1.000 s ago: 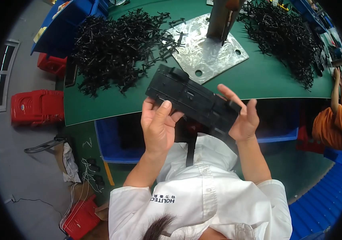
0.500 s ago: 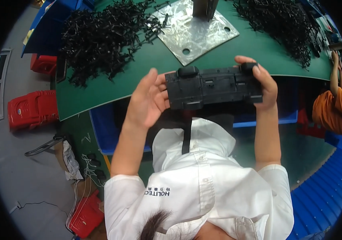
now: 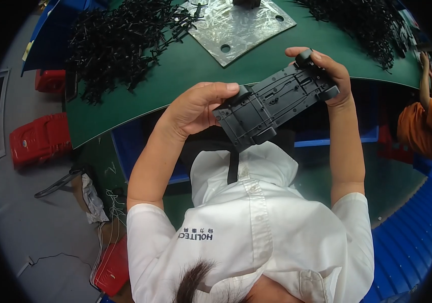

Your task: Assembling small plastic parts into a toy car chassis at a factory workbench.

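Black chassis (image 3: pixel 276 103) slanted up rightward along long axis; left hand (image 3: pixel 195 106) pinched lower end by wheel (image 3: pixel 245 94), right hand (image 3: pixel 336 76) clasped upper end, some fingers hidden.

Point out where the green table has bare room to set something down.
Bare table shows between the left pile and plate, down to its front edge, and between the plate and right pile. Both piles are crowded, the left reaching the plate's corner. Left hand and right hand, holding the black part, crowd the front middle.
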A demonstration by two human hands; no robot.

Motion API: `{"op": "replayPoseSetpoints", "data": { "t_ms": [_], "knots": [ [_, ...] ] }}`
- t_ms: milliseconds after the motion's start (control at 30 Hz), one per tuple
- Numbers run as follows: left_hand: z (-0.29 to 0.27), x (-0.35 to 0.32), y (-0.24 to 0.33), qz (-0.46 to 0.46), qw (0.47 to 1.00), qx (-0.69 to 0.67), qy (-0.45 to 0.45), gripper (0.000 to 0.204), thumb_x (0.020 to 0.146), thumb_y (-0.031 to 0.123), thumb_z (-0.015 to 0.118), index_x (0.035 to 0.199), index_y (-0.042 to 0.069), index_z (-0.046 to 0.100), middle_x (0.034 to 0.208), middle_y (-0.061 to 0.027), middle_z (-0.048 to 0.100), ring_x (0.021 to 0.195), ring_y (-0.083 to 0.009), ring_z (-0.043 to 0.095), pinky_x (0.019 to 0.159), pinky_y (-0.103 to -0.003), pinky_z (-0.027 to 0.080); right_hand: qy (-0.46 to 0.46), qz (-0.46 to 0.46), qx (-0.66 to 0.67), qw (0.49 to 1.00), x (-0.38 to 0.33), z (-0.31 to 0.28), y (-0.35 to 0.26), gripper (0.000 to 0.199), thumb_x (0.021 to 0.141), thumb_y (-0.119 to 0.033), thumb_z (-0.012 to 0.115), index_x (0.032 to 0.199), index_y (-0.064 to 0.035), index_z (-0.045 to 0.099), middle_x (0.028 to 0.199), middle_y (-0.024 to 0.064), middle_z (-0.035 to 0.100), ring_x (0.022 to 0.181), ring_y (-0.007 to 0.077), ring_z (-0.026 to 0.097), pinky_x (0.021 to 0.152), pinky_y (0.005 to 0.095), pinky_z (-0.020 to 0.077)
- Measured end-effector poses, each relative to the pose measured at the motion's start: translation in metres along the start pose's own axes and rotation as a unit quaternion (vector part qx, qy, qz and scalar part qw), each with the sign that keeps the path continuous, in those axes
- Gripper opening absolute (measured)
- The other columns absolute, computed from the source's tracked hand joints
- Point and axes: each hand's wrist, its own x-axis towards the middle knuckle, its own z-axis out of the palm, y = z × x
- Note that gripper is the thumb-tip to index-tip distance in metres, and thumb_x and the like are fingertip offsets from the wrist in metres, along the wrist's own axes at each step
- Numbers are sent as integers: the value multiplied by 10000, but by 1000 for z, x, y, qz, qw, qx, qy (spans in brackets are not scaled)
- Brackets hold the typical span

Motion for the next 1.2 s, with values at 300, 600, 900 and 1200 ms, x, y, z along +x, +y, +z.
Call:
{"op": "replayPoseSetpoints", "data": {
  "t_ms": [300, 600, 900, 1200],
  "knots": [
    [-5, 7, -6, 29, 994, -89, -52, 212, 846, 125, 593, 942, -62, 619, 854, -119, 669, 696, -142, 663, 626, -259, 569, -19, -3, 163, 986, -4, -12, 14, 654, 969, -473, 309, 1227, 110, 457, 1111, 199, 605, 1005, 264, 619, 840, 340, 525],
    [10, 10, -4, 48, 998, -44, 18, 210, 847, 172, 596, 901, -28, 629, 746, -44, 651, 568, -61, 566, 608, -226, 526, 55, -14, 84, 995, -38, 47, 47, 385, 944, -248, 501, 1149, 77, 500, 1056, 167, 610, 897, 223, 634, 752, 331, 555],
    [13, 5, -11, 69, 997, 1, 23, 427, 818, 170, 632, 1135, -95, 523, 968, -117, 644, 774, -118, 641, 700, -228, 537, 142, -18, -9, 990, -39, 63, 54, 267, 863, -102, 624, 1087, 31, 570, 934, 67, 640, 761, 98, 611, 656, 231, 518],
    [6, 4, -21, 68, 997, -29, 3, 470, 792, 122, 624, 1177, -112, 489, 993, -124, 641, 794, -112, 635, 727, -214, 523, 143, -22, -42, 989, -42, 64, 59, 271, 863, -121, 632, 1092, 17, 585, 910, 45, 640, 743, 84, 607, 670, 225, 519]
  ]
}}
